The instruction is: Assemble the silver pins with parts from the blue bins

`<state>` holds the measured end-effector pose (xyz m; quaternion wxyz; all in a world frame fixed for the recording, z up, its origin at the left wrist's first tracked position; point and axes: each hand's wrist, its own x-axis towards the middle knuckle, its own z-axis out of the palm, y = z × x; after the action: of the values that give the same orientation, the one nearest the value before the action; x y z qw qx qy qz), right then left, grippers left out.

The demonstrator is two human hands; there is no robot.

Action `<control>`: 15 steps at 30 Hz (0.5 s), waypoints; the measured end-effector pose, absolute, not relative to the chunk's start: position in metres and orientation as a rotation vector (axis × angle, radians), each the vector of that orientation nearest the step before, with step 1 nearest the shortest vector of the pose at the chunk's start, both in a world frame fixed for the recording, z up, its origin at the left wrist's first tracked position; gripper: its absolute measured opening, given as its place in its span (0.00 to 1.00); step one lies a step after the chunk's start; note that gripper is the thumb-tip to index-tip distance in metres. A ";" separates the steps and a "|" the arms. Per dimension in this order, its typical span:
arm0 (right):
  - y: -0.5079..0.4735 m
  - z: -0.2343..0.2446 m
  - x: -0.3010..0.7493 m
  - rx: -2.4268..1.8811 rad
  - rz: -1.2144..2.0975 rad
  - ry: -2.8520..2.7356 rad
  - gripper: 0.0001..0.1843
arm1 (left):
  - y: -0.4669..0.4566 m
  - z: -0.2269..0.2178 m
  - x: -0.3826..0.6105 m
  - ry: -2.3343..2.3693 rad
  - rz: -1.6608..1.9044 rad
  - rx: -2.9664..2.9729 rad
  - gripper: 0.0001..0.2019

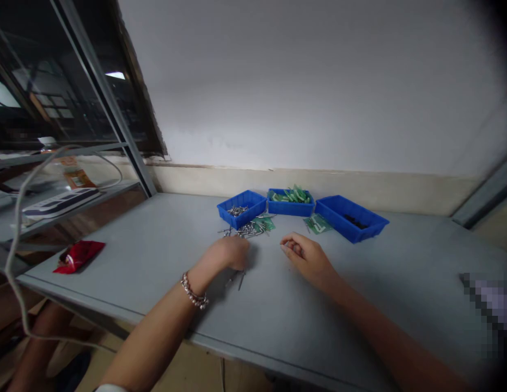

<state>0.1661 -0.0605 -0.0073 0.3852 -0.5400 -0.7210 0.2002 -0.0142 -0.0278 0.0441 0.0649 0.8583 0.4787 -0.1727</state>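
Picking metal pins from the loose pile (245,231), the left hand (231,253) rests curled by a stray pin (241,280), its grip hidden, while the right hand (306,256) pinches something too small to identify.

Lighting: dim, soft, diffuse; bluish cast. Ceiling lamp reflection in window glass (114,75), far up-left of fingers. Faint shadow under left hand (232,253). Dark vignette at right corners; wide-angle bending at edges. Pixelated patch (492,305) far right of fingers. Small parts soft.
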 end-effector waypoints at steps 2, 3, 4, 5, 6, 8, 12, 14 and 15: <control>-0.061 -0.007 0.166 -1.369 0.511 -1.846 0.08 | -0.028 0.041 -0.013 1.456 -0.493 2.603 0.06; -0.061 -0.006 0.166 -1.369 0.513 -1.847 0.08 | -0.027 0.039 -0.013 1.455 -0.467 2.614 0.06; -0.061 -0.006 0.166 -1.373 0.515 -1.845 0.08 | -0.025 0.037 -0.014 1.449 -0.431 2.623 0.06; -0.061 -0.005 0.166 -1.378 0.518 -1.842 0.08 | -0.022 0.036 -0.016 1.435 -0.385 2.627 0.06; -0.061 -0.005 0.165 -1.384 0.524 -1.836 0.08 | -0.019 0.036 -0.017 1.410 -0.322 2.626 0.07; -0.061 -0.005 0.165 -1.392 0.549 -1.806 0.08 | -0.014 0.038 -0.020 1.304 -0.166 2.592 0.07; -0.061 -0.004 0.165 -1.324 0.732 -1.786 0.11 | -0.012 0.046 -0.020 0.926 0.088 2.406 0.05; -0.062 -0.002 0.164 -1.287 0.849 -1.814 0.14 | -0.014 0.046 -0.016 0.778 0.149 2.312 0.05; -0.063 -0.001 0.164 -1.277 0.897 -1.828 0.15 | -0.015 0.045 -0.014 0.725 0.165 2.278 0.04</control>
<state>0.1644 -0.0626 -0.0012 0.3606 -0.4954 -0.7095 0.3482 -0.0139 -0.0150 0.0449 0.3642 0.8853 0.2819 0.0643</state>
